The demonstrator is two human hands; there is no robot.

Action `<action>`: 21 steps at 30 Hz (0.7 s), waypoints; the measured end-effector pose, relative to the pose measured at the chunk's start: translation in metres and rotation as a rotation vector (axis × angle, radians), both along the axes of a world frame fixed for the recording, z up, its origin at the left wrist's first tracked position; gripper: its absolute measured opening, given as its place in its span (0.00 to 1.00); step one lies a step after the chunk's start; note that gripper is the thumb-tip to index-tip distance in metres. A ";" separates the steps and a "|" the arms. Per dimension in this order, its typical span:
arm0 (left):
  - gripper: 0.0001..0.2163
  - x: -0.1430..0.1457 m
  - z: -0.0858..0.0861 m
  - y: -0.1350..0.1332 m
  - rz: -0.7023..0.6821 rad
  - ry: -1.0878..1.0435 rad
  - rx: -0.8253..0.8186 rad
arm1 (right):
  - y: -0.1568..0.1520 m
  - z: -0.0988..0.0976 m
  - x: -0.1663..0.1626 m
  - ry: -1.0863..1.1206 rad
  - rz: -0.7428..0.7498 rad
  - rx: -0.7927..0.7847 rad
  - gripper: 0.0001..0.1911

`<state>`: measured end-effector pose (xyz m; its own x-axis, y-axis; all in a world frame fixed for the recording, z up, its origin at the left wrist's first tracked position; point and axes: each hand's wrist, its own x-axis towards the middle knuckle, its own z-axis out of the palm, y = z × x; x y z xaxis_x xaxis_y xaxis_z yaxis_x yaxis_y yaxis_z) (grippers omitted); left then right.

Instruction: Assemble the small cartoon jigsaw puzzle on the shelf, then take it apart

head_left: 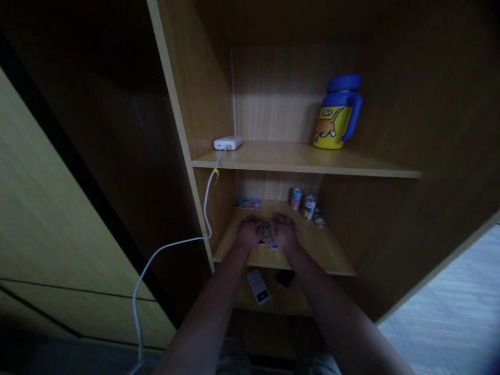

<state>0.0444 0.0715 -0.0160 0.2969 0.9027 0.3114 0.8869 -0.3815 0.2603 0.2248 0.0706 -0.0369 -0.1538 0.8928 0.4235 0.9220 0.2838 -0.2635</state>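
Note:
Both hands reach onto the middle shelf [312, 255]. Between and under them lie flat, purple patterned pieces [267, 235] with jagged edges, like a small jigsaw puzzle. My left hand [249, 230] curls its fingers over the left side of these pieces. From the right, my right hand [284, 232] does the same, fingers bent down at the pieces' edge. The fingertips are dim and partly hidden. Behind my left hand, a colourful printed strip [249, 203] lies flat by the back panel. Two small printed cans [296, 198] stand at the back right, with loose round lids [319, 222] beside them.
On the upper shelf [273, 156] are a white box-shaped device [228, 143] and a yellow jug with a blue lid [333, 117]. A white cable [172, 244] hangs from the device. Below lie a white power bank [258, 286] and a dark object [285, 277]. Side panels enclose the shelves.

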 end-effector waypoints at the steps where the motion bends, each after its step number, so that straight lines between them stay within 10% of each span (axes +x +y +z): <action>1: 0.12 -0.001 -0.001 0.001 0.015 -0.006 0.003 | 0.000 -0.002 0.000 0.014 -0.028 0.005 0.28; 21: 0.11 -0.001 0.003 0.001 0.148 -0.034 -0.058 | 0.006 -0.006 0.007 0.025 0.287 -0.034 0.19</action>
